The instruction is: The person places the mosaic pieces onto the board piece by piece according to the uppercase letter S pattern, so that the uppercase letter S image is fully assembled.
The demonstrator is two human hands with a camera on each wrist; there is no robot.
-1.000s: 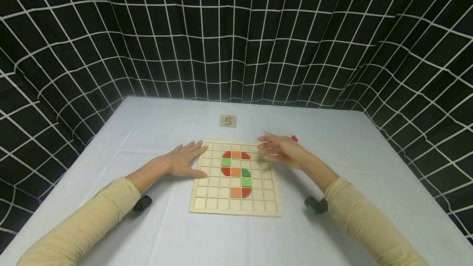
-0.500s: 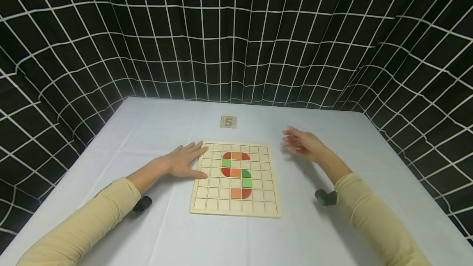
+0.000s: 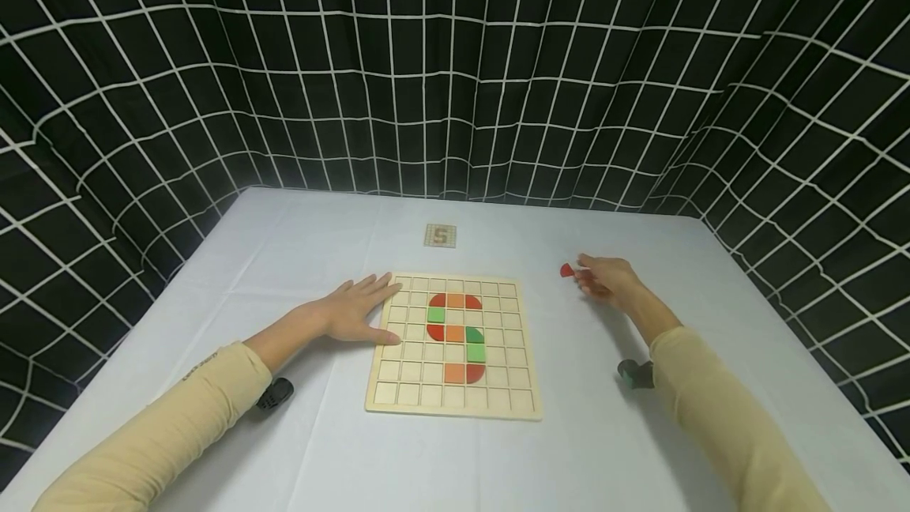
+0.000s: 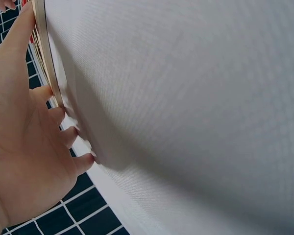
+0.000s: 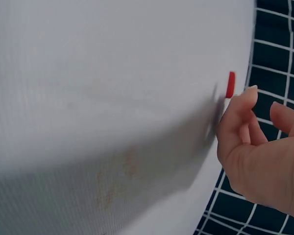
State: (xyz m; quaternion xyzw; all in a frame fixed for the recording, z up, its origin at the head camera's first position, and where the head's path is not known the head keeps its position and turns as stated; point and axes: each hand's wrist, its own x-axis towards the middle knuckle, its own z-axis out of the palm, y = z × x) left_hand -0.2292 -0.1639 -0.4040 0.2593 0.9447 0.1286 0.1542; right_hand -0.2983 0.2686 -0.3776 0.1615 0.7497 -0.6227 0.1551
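Observation:
My left hand [image 3: 355, 312] rests with spread fingers on the left edge of a square wooden grid board [image 3: 512, 397]. Red and dark green quarter-round pieces, orange squares and light green squares form an S-like figure in its cells; one is an orange square [image 3: 455, 333]. To the right of the board, my right hand [image 3: 604, 279] hovers low over the table, fingers loosely bent. A loose red piece [image 3: 566, 270] lies just left of its fingertips. In the right wrist view, thumb and index finger stand apart, and the red piece [image 5: 231, 84] shows beyond the fingers, not between them.
A small square card [image 3: 440, 235] with an S-shaped pattern lies behind the board. White cloth [image 3: 341, 457] covers the table. Black curtains [image 3: 455, 69] with white grid lines surround its back and sides. Dark devices sit below both wrists.
My right hand has moved right, away from the board's right edge and past the red piece, which is uncovered again. The left hand and board stay put.

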